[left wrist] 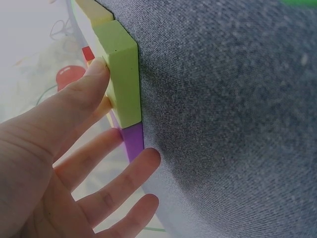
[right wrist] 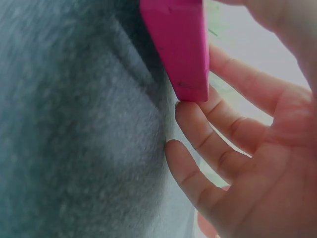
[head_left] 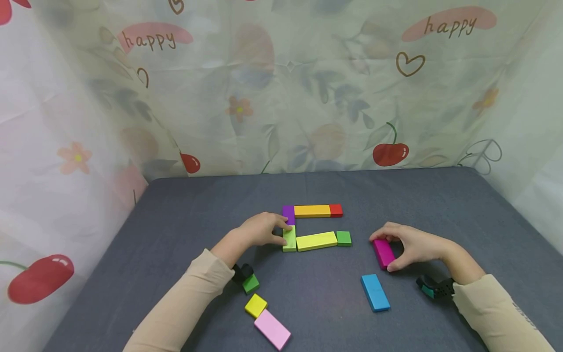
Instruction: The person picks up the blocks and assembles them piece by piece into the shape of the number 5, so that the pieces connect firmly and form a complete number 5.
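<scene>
On the left, my left hand (head_left: 263, 230) rests its thumb and fingertips on a light green block (head_left: 289, 243) and the end of a purple block (head_left: 288, 211) standing against it. The left wrist view has the thumb at the upper edge of the light green block (left wrist: 124, 82), with the other fingers spread near the purple block (left wrist: 132, 140). My right hand (head_left: 418, 244) pinches a magenta block (head_left: 384, 254) lengthwise between thumb and fingers. In the right wrist view, fingertips meet the lower end of the magenta block (right wrist: 181, 54).
An orange block (head_left: 312, 211) and red block (head_left: 336, 210) extend right from the purple one. A yellow block (head_left: 316, 241) and green block (head_left: 344, 238) form a lower row. Nearer lie a blue block (head_left: 375, 293), pink block (head_left: 272, 329), small yellow block (head_left: 256, 305) and green piece (head_left: 251, 284).
</scene>
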### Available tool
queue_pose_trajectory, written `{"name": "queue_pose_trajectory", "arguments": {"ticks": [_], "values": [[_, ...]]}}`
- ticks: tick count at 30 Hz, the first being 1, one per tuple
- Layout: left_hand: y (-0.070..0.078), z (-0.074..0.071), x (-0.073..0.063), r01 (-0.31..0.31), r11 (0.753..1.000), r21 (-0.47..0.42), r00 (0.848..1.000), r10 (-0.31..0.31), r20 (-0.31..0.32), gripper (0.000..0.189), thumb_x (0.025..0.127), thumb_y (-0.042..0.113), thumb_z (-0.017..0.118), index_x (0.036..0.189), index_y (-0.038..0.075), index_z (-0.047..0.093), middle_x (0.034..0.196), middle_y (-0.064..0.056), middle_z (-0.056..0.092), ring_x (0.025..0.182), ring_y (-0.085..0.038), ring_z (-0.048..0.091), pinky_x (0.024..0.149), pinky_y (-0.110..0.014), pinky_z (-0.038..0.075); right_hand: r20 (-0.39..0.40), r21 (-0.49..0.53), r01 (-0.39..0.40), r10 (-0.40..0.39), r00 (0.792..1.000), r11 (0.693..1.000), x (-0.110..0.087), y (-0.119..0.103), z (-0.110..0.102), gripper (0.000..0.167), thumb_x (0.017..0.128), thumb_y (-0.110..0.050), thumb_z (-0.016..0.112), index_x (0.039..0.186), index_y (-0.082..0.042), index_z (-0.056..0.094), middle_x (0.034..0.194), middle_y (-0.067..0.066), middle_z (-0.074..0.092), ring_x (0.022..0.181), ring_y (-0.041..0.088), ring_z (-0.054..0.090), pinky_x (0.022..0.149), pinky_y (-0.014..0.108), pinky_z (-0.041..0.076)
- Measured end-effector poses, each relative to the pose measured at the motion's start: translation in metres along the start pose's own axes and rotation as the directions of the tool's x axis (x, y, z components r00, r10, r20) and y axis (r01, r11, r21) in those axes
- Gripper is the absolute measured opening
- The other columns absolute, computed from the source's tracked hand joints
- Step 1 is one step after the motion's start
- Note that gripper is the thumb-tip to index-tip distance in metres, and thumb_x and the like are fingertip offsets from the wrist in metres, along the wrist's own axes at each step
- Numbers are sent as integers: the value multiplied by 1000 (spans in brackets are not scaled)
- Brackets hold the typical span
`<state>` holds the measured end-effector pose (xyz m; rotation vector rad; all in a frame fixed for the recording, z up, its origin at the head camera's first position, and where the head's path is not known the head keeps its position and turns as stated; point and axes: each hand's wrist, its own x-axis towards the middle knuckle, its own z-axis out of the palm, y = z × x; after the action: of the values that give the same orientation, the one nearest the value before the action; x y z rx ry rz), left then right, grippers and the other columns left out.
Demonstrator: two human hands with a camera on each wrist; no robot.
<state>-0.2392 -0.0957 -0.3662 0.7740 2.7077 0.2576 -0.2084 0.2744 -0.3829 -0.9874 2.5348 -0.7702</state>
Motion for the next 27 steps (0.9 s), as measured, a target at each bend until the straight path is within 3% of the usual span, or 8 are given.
{"name": "queue_pose_trajectory", "arguments": {"ticks": [9, 19, 27], "values": [[-1, 0, 0, -8, 1000, -10, 1000, 8, -8, 45, 83, 32, 70, 125, 19, 62, 141, -2, 50, 134, -23, 43, 110, -41, 36, -25, -20, -46, 46, 999, 999, 8, -8, 1, 59, 74, -35, 77, 122, -10, 54, 111, -2, 54, 100, 4, 49, 90, 31, 49], [-1, 1, 1, -7, 1000, -5, 1000, 7, -12, 45, 83, 33, 70, 125, 20, 62, 141, -1, 50, 134, -23, 43, 111, -41, 36, -31, -14, -31, 30, 999, 999, 17, -16, 5, 57, 75, -36, 77, 119, -9, 53, 115, 2, 56, 104, 14, 55, 92, 32, 50], [-2, 1, 1, -8, 1000, -5, 1000, 8, -13, 45, 83, 33, 70, 124, 19, 62, 141, -1, 50, 134, -24, 43, 111, -41, 36, -36, -13, 7, -7, 999, 1000, 21, -21, 8, 56, 74, -37, 77, 117, -10, 54, 111, -1, 56, 102, 10, 54, 91, 34, 51]]}}
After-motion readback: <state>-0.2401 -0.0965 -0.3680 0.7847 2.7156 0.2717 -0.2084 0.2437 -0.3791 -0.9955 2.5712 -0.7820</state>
